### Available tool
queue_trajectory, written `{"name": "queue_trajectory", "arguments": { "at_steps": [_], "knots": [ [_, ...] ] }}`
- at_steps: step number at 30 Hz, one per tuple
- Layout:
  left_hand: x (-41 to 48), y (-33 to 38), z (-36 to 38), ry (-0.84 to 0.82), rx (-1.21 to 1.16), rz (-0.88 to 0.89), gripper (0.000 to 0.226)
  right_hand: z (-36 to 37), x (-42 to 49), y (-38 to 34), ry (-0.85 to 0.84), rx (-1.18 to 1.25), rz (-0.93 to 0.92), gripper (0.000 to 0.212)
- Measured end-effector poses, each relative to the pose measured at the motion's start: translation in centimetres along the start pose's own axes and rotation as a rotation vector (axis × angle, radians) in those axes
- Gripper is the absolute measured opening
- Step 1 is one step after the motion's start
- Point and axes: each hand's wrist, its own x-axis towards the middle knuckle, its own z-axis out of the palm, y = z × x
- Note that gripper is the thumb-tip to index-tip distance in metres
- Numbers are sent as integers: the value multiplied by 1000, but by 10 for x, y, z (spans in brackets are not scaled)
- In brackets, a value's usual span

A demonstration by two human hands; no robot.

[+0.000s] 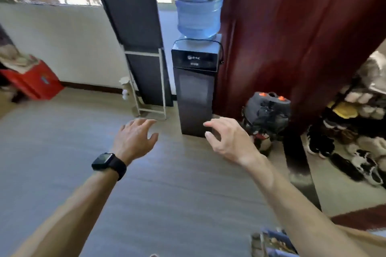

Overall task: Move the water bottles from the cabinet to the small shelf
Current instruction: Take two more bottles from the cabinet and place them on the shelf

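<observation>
Both of my hands are stretched out in front of me above the wooden floor, and neither holds anything. My left hand (134, 139), with a black watch on its wrist, has its fingers spread. My right hand (227, 142) is open too, its fingers slightly curled, just in front of the base of a dark water dispenser (195, 87). A large blue water jug (198, 2) sits on top of the dispenser. No small water bottles, cabinet or small shelf can be made out in this blurred view.
A dark red wooden door or panel (292, 27) stands right of the dispenser, with a black backpack (267, 113) at its foot. Several shoes (355, 142) crowd the right side. A dark board on a white frame (146, 69) leans at the wall. A red box (33, 81) sits far left.
</observation>
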Motion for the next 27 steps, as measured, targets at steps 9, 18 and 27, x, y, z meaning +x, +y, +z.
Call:
{"name": "queue_trajectory", "arguments": {
  "at_steps": [9,18,27],
  "knots": [
    [-5,-186,-43,132,35,-203,53,71,117,-148,-44,-44,-189,39],
    [25,-302,-37,92,26,-300,53,140,204,-222,-173,-62,-242,41],
    [108,-390,-9,78,-14,-424,52,213,330,-252,-302,-114,-335,43]
  ]
}}
